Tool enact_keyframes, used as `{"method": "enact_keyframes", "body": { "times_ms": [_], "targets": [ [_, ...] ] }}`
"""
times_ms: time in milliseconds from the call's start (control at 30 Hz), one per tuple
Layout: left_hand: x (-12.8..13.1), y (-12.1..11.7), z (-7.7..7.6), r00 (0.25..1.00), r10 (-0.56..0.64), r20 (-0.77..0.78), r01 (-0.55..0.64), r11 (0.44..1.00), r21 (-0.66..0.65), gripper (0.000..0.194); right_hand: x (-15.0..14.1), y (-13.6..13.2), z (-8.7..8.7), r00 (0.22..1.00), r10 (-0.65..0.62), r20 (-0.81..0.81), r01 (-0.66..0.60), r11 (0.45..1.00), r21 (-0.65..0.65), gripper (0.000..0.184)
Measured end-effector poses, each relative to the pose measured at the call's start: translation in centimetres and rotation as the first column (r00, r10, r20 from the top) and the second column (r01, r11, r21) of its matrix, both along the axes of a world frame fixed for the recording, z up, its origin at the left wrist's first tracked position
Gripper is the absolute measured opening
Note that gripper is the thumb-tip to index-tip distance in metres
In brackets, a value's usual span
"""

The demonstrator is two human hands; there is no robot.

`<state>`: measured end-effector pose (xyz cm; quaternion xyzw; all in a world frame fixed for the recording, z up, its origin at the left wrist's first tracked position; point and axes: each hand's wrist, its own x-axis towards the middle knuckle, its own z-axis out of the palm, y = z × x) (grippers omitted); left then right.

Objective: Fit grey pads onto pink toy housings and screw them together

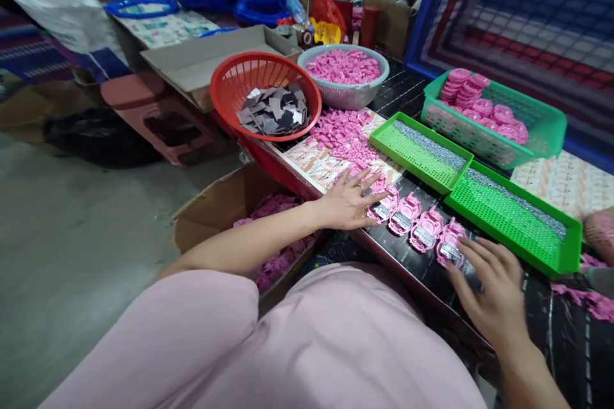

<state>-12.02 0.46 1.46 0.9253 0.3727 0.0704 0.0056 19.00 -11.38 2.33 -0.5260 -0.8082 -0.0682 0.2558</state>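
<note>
Several pink plastic casings (426, 230) with grey metallic plates lie in a row along the front of the black tabletop. My left hand (350, 201) is spread flat at the left end of the row, its fingertips at the leftmost casing (385, 206) and small pink pieces. At the other end, my right hand (496, 284) has its thumb and fingers apart around the near side of the rightmost casing (451, 244). It seems to touch that casing's edge, though contact is not clear. Loose small pink parts (343, 134) are heaped beyond my left hand.
Behind the row stand two green trays (448, 188) with small silvery pieces. A teal basket (547, 134) holds round pink parts. A red basket (220, 99) of grey plates and a grey basket (336, 92) of pink parts stand farther left. Below the edge is a cardboard box (201, 211).
</note>
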Motion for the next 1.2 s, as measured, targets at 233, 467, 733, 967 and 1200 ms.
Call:
{"method": "enact_keyframes", "body": {
  "times_ms": [233,467,733,967,1200],
  "targets": [
    [-0.5,-3.3,-1.3,0.997,-0.066,-0.038,0.067,0.998,0.012,0.064,-2.3,0.5,-5.0,0.954,-0.068,0.293,0.131,0.97,-0.202,0.056],
    [-3.5,-7.0,-2.5,0.999,0.029,0.045,-0.033,0.994,0.105,0.05,-4.2,0.2,-4.9,0.969,0.013,0.248,0.052,0.966,-0.253,0.054],
    [-14.4,-11.3,-4.8,0.884,0.43,0.182,-0.454,0.883,0.121,0.039,-17.9,3.9,-2.9,0.865,0.489,0.114,-0.432,0.84,-0.328,0.06],
    [-16.8,-9.5,-5.6,0.82,0.416,0.394,-0.499,0.856,0.135,0.034,-17.1,11.3,3.0,0.818,0.573,-0.045,-0.574,0.818,-0.039,0.028],
    [-8.0,2.4,0.5,0.868,0.15,0.473,-0.197,0.979,0.051,0.037,-6.0,13.1,4.4,0.981,0.166,-0.101,-0.167,0.986,-0.006,0.021]
  ]
}}
